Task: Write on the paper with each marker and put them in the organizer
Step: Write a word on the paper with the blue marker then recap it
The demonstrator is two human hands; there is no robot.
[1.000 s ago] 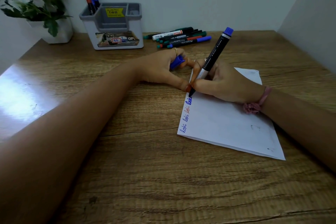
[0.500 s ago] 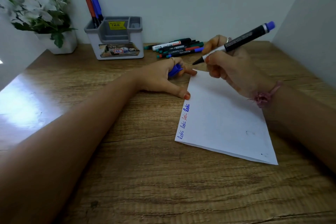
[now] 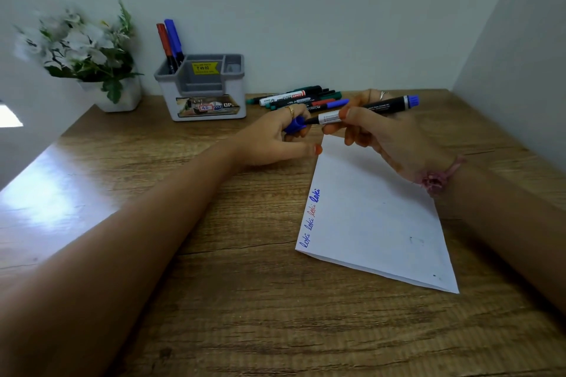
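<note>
My right hand point(image 3: 382, 138) holds a black marker point(image 3: 367, 109) with a blue end, lying nearly level, its tip pointing left. That tip meets the blue cap point(image 3: 294, 125) pinched in my left hand point(image 3: 272, 141), just above the paper's far corner. The white paper point(image 3: 376, 217) lies on the desk with three short words in blue and red along its left edge. A grey organizer point(image 3: 202, 92) stands at the back with a red marker point(image 3: 164, 46) and a blue marker point(image 3: 174, 40) upright in its left slot.
Several loose markers point(image 3: 294, 98) lie in a pile behind my hands, right of the organizer. A white pot of flowers point(image 3: 92, 52) stands at the back left. Walls close in behind and on the right of the wooden desk point(image 3: 245, 300).
My right hand lifted the marker off the paper after writing a blue word, then swung it level and brought its tip to the cap in my left hand.
</note>
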